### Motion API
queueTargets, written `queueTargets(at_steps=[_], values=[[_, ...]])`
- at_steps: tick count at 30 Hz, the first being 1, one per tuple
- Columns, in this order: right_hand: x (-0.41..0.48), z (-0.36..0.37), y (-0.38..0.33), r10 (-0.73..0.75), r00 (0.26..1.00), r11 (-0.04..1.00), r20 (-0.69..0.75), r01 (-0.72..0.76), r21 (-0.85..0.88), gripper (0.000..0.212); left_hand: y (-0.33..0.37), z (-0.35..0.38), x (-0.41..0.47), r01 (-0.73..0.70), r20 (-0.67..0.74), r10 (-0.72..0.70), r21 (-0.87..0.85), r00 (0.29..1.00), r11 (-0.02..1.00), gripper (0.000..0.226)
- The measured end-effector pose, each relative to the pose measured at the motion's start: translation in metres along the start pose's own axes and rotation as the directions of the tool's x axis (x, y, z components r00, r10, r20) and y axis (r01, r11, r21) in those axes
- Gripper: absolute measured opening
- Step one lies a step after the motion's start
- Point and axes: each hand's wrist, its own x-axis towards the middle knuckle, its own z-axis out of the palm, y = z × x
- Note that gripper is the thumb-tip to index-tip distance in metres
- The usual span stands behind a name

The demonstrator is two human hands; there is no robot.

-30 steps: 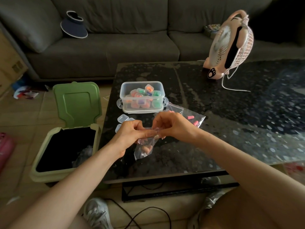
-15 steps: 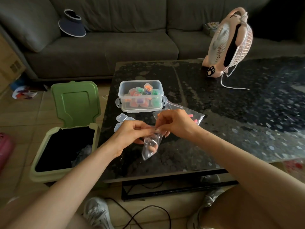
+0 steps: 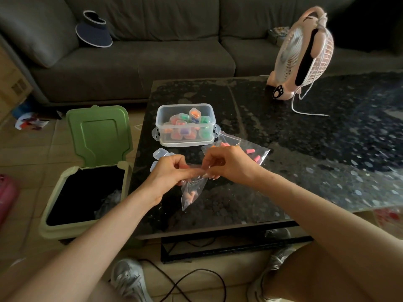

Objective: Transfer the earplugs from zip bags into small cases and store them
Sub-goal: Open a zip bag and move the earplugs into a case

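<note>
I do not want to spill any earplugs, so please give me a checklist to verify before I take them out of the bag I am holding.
1. Left hand and right hand both pinch the small zip bag at its top: ok.
2. Bag mouth open: cannot tell.
3. Earplugs lie at the bag's bottom: ok.
4. Bag hangs over the table, not the open bin: ok.
5. Empty small case near the left hand: ok; its lid open: cannot tell.

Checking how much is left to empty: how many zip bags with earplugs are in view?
2. One zip bag hangs pinched between the left hand and right hand; the other bag lies on the table behind the right hand. More may overlap there.
</note>
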Motion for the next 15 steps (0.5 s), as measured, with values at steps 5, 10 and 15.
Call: queueTargets(at_steps=[5,10,15], values=[[0.0,-0.002,0.0,0.054,0.998,0.999,0.035,-0.054,0.001,0.009,0.002,-0.003,-0.001,-0.174,0.076,0.17,0.057,0.983,0.983,0.03],[0.0,-0.004,-0.001,0.09,0.992,0.994,0.084,-0.095,0.059,0.014,-0.001,-0.01,0.004,-0.373,0.151,0.342,0.319,0.927,0.871,0.009],[0.001,0.001,-0.001,0.123,0.982,0.992,0.144,-0.124,0.0,0.022,-0.003,-0.011,0.006,-0.436,0.147,0.411,0.334,0.9,0.836,0.026]])
